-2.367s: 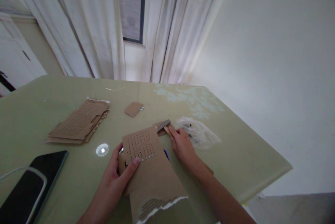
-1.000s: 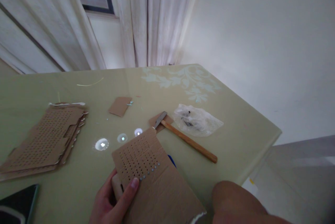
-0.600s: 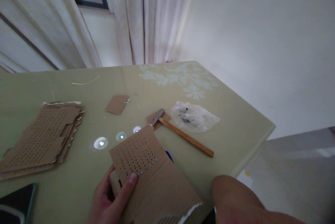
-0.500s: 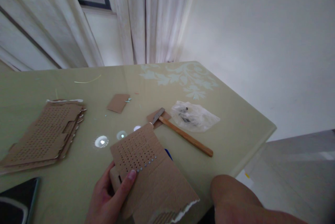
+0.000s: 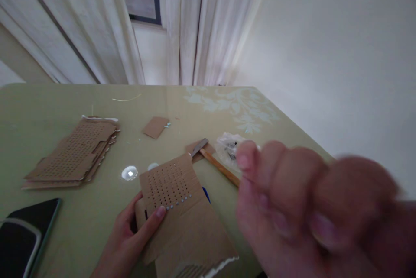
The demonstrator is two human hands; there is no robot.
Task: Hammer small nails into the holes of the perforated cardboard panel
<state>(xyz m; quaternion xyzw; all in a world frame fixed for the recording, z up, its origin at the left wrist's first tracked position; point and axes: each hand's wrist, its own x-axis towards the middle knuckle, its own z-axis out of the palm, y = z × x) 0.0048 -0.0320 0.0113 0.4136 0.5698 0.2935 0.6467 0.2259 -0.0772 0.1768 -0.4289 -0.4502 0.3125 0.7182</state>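
My left hand (image 5: 138, 226) grips a piece of brown cardboard (image 5: 198, 230), thumb on top and fingers behind the left edge. Rows of punched holes cover its upper part, and small grey round heads sit along the lowest row, beside the thumb. A torn, ragged edge runs along the bottom. Close to the camera, my right hand (image 5: 302, 200) is raised in a fist, slightly blurred; whatever is inside the curled fingers is hidden. Behind the cardboard lies a hammer (image 5: 222, 169), its head on a small cardboard square and its wooden handle partly covered by my right hand.
A stack of perforated cardboard (image 5: 74, 150) lies on the left of the table, with a dark phone-like device (image 5: 32, 230) nearer me. A small cardboard square (image 5: 156, 127) lies farther back. The clear plastic bag (image 5: 224, 150) holds small dark items. Something blue (image 5: 206, 195) shows beside the held cardboard.
My right hand has risen from the lower right edge towards the camera, now covering part of the bag and hammer handle. The view has shifted slightly; my left hand still holds the cardboard.
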